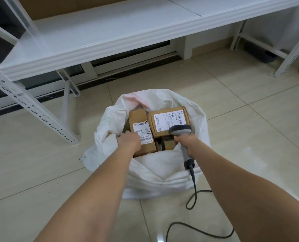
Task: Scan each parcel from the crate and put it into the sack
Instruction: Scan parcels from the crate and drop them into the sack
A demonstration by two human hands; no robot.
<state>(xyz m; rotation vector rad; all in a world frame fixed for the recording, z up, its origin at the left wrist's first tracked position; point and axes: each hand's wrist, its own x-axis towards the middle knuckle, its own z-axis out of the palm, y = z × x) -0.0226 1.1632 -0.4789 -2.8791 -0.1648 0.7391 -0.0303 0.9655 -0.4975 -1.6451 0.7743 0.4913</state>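
A white woven sack [162, 173] stands open on the tiled floor. Inside it lie cardboard parcels with white barcode labels. My left hand [128, 141] reaches into the sack's mouth and holds the left side of a long brown parcel [141, 130]. Its fingers are hidden behind the parcel and the sack's edge. A wider parcel [169, 120] lies to the right of it, and a small dark one [168, 144] sits lower between them. My right hand [189, 143] grips the handle of a grey barcode scanner [181, 131], whose head hangs over the sack. No crate is in view.
The scanner's black cable [194, 186] trails over the floor at the lower right. A white metal shelf [96, 39] spans the top, and its slotted leg [40, 116] stands left of the sack. Another leg [288, 56] is at the far right.
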